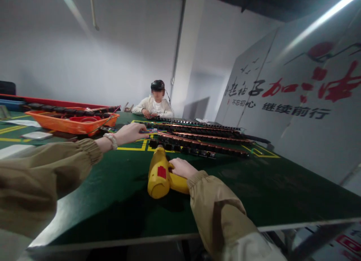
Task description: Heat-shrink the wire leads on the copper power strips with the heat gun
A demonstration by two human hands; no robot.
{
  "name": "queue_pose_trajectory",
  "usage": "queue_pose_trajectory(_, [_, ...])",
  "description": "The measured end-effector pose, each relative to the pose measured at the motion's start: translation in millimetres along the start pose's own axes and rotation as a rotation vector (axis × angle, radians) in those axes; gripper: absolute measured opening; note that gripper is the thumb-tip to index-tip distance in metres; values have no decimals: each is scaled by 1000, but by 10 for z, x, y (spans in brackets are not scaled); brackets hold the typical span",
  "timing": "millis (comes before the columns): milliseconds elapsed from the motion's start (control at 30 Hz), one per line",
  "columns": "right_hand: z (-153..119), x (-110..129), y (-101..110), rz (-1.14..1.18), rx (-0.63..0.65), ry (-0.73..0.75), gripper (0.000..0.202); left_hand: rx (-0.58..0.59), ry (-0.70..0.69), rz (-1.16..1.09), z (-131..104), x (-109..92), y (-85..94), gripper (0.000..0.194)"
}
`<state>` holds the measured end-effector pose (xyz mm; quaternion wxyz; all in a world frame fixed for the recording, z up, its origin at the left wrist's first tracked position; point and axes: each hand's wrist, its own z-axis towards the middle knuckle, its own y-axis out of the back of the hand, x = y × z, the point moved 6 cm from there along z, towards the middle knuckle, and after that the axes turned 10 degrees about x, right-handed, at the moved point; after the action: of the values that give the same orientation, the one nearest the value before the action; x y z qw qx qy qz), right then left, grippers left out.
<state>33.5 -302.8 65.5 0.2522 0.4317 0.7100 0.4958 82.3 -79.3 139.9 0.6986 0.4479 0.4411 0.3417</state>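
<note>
A yellow heat gun [159, 171] with a red label is in my right hand [183, 168], its nozzle pointing away from me toward the wires. My left hand [132, 133] is closed on a bundle of thin coloured wires [154, 131] at the left ends of the strips. Beyond the nozzle lie several long black strips of segments [203, 142], some with a copper-coloured edge, stretching to the right across the green table. The fingertips of my left hand are partly hidden.
At the left stands an orange tray [70, 122] holding more black strips and a red container. Papers and a white pad [36, 135] lie near it. Across the green table [113, 212] sits a person [155, 105] with hands on the tabletop. Yellow tape lines mark the surface.
</note>
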Motion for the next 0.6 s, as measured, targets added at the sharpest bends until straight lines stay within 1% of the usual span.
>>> queue_pose_trajectory(133, [-132, 438, -116, -43, 60, 166, 23, 88, -58, -102, -78, 99, -411, 44])
queue_pose_trajectory(200, [-199, 612, -152, -55, 84, 232, 21, 80, -93, -166, -136, 79, -569, 41])
queue_pose_trajectory(267, [-247, 714, -161, -72, 89, 259, 19, 47, -162, -206, -199, -9, -660, 40])
queue_pose_trajectory(333, [-271, 755, -158, -95, 81, 268, 19, -18, -217, -227, -263, -132, -663, 41])
queue_pose_trajectory(400, [-272, 751, -166, -122, 79, 264, 20, -102, -259, -238, -332, -284, -598, 43])
queue_pose_trajectory(433, [-265, 736, -172, -131, 75, 256, 21, -112, -298, -222, -369, -387, -572, 43])
queue_pose_trajectory(567, [-227, 683, -206, -79, 85, 254, 28, -10, -515, 13, -529, -872, -579, 43])
queue_pose_trajectory(600, [-222, 684, -211, -52, 93, 264, 28, -25, -565, 117, -574, -979, -579, 42])
